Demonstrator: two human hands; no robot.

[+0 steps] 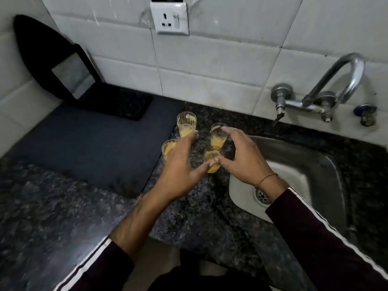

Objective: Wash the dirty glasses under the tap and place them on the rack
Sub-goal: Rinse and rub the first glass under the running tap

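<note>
Several small clear glasses with orange residue stand close together on the dark granite counter [63, 206], just left of the sink. My left hand [180, 169] reaches in among them with straight fingers. It lies over the left glass [168, 147], its fingertips are by the far-left glass [186, 124], and its thumb touches the near glass [212, 162]. My right hand [241, 158] is spread and arched. Its fingertips are on the rim of the far-right glass [217, 137] and its thumb is at the near glass. No glass is lifted.
The steel sink [294, 164] with its drain [261, 196] lies to the right, under a curved chrome tap [336, 80] on the tiled wall. A dark mat [84, 143] covers the counter on the left, and a black object [117, 103] stands at its back. A wall socket [171, 17] is above.
</note>
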